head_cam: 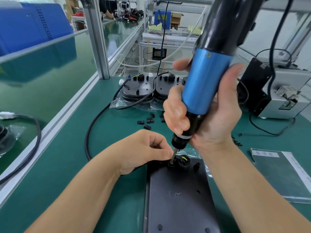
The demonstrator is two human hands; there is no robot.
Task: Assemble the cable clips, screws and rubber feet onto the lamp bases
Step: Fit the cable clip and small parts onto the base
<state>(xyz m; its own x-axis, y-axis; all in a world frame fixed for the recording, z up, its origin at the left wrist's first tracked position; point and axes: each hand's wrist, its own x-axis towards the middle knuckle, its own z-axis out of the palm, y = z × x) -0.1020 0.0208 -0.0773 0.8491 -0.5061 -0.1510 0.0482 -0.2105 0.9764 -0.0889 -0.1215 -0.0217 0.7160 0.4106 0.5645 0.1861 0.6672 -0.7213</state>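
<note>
Right hand (207,115): centre right of the frame, wrapped around the blue barrel of the electric screwdriver (204,84), thumb up on the far side, fingers curled on the near side.
Electric screwdriver: tilted, top leaning to the upper right, bit pointing down onto the near end of the lamp base (178,195).
Left hand (144,150): lower centre, fingers curled, thumb and forefinger pinched just beside the bit tip; too small to tell what is pinched.
Lamp base: flat dark plate, lower centre, lying on the green table (70,165); round black fitting with yellow wires by the bit.
Cable clips (148,121): small black pieces scattered on the mat, centre, behind the hands.
Screws (236,141): few small dark ones, right of the right wrist.
More lamp bases (151,88): two stacks on clear plastic, centre, upper middle, black cable looping from them to the left.
Paper sheet (282,174): lower right, on the table.
Grey box (277,91): right edge, cables attached.
Blue crates (30,26): upper left, behind the aluminium frame.
</note>
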